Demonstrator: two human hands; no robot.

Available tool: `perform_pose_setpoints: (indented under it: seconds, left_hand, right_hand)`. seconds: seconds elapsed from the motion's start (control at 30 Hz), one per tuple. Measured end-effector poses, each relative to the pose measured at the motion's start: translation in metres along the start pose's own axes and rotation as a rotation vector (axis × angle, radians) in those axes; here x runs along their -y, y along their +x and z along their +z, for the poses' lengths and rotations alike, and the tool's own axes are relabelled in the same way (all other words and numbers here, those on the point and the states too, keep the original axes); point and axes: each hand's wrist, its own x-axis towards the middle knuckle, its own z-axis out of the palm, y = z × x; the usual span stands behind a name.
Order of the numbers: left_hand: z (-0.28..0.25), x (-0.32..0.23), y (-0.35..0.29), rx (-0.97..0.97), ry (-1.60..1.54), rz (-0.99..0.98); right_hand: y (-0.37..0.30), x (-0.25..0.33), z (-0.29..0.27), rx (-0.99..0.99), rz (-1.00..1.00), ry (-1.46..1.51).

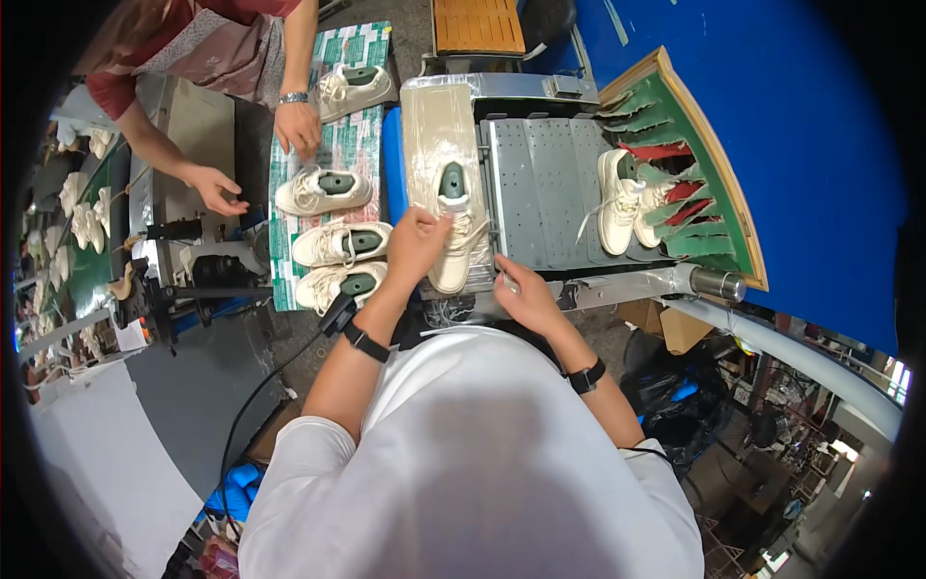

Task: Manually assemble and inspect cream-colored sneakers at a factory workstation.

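A cream lace-up sneaker (451,253), with a dark green shoe last inside, stands on a beige taped board in front of me, toe toward me. My left hand (417,249) is closed at its left side, fingertips pinching at the tongue and upper laces. To the right of the toe, my right hand (531,297) is closed with its fingers bent. Something small and greyish shows at its fingertips, too small to name. A loose lace end lies on the right side of the sneaker, near that hand.
Several similar sneakers stand on a green-and-white covered bench (289,159) at left, where a co-worker's hands (297,125) reach in. At right, a grey slatted conveyor (540,193) carries two sneakers beside a green strip curtain (709,145) in a wooden frame. A black cable hangs at left.
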Motion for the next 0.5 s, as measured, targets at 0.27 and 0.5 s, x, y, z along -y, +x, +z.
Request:
perform_pose_setpoints:
  seconds: [0.27, 0.5]
  left_hand:
    - [0.017, 0.057, 0.026, 0.153, -0.217, 0.08]
    - [0.02, 0.039, 0.022, 0.038, -0.269, 0.108]
  right_hand:
    - [0.01, 0.028, -0.005, -0.007, -0.142, -0.079]
    - [0.035, 0.057, 0.01, -0.001, -0.245, -0.207]
